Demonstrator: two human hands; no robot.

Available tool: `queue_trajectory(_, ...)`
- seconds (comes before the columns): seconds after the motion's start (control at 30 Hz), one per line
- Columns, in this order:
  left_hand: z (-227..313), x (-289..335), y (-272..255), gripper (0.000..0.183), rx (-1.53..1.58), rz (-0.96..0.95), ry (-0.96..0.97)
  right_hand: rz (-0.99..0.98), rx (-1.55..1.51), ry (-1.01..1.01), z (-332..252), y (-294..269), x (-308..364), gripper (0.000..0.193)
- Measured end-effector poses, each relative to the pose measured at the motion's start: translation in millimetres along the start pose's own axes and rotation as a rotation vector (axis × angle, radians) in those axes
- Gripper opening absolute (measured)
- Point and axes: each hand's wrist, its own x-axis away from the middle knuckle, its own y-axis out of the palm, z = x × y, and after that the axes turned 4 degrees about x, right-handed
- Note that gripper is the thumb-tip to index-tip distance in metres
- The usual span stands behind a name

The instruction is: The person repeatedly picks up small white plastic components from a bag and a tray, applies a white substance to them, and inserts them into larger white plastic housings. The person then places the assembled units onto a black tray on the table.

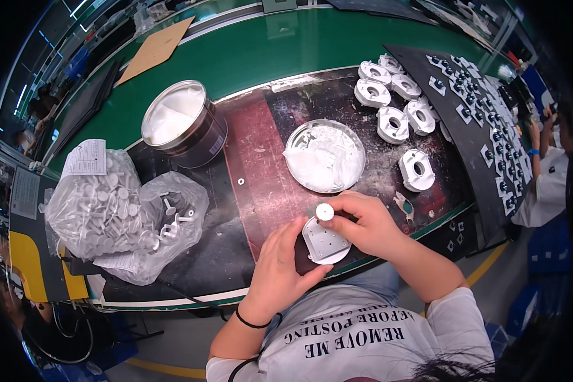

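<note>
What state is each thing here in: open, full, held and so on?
Left hand: gripping the flat white part's edge
Flat white part: held
Right hand: pinching the round-headed piece
Round-headed piece: held
Tin tub: open, white contents
Shallow dish: open, white material inside
Clear bag: open, white pieces inside
Ring-shaped housings: unheld

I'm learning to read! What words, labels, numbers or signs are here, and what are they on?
White shirt: big black capitals, upside down; I won't copy them out.
Paper label on the plastic bag: too small to read.
Lower paper on that bag: too blurred.
Pale label on the round can: too small to read.
Grey sheet at the left: too blurred.
</note>
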Motion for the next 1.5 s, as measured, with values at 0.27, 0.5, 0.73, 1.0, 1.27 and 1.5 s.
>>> queue_trajectory(0.27,-5.3,2.8,3.5,0.089,0.047,0.018,-0.001,-0.044,-0.216,0.131,10.2,2.3,-0.6,0.021)
queue_trajectory(0.5,-6.6,3.2,1.9,0.091,0.027,0.016,0.023,-0.080,-0.116,0.084,10.5,-2.4,-1.8,0.020)
queue_trajectory(0.73,-4.0,0.8,0.4,0.092,0.033,0.010,0.034,-0.059,-0.190,0.111,9.4,-2.3,-1.0,0.019)
queue_trajectory(1.0,-4.8,0.7,1.3,0.094,0.041,0.006,0.030,-0.055,-0.138,0.089,7.9,-0.4,-1.3,0.019)
queue_trajectory(1.27,-4.0,0.1,1.6,0.095,0.043,0.010,0.029,-0.067,-0.142,0.066,8.9,-4.1,-0.4,0.020)
queue_trajectory(1.5,-3.5,-0.1,1.5,0.095,0.044,0.013,0.031,-0.068,-0.110,0.061,8.6,-2.7,-0.5,0.018)
